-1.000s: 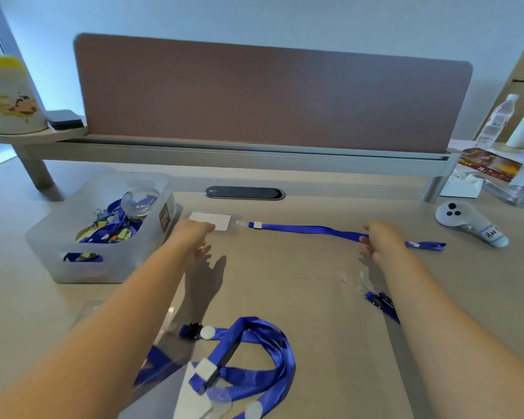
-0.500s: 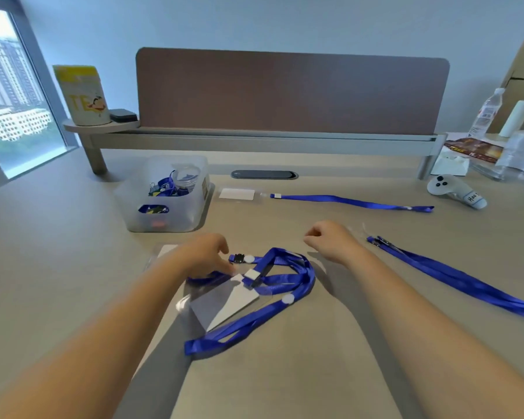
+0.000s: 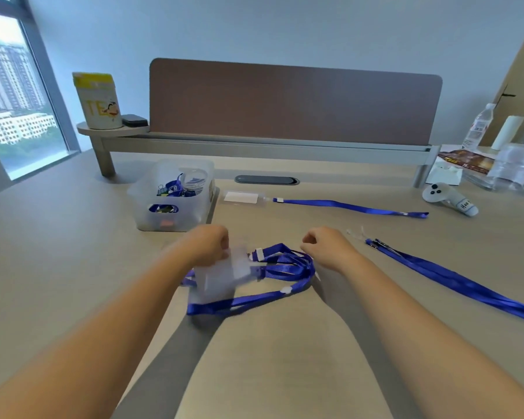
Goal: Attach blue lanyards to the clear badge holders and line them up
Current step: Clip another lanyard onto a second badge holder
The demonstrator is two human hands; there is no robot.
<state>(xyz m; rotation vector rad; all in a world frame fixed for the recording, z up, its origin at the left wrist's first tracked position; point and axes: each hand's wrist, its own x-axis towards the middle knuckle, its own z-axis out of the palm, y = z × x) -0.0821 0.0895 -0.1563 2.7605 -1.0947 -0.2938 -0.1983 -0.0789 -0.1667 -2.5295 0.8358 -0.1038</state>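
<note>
My left hand (image 3: 207, 244) grips a clear badge holder (image 3: 223, 275), lifted and blurred, over a tangled blue lanyard (image 3: 280, 269) in the middle of the desk. My right hand (image 3: 327, 246) hovers just right of the tangle, fingers curled, holding nothing I can see. At the back lies a finished clear badge holder (image 3: 242, 197) joined to a straight blue lanyard (image 3: 349, 206). Another loose blue lanyard (image 3: 454, 281) with a metal clip runs off to the right.
A translucent bin (image 3: 176, 198) with lanyards and clips stands back left. A white controller (image 3: 448, 198) lies back right, near a water bottle (image 3: 478, 125) and packets. A brown divider panel (image 3: 294, 101) and grey shelf close off the desk's back.
Both hands drew back from the straightened far lanyard to the tangled one nearby. My left hand took hold of the clear badge holder and lifted it off the desk.
</note>
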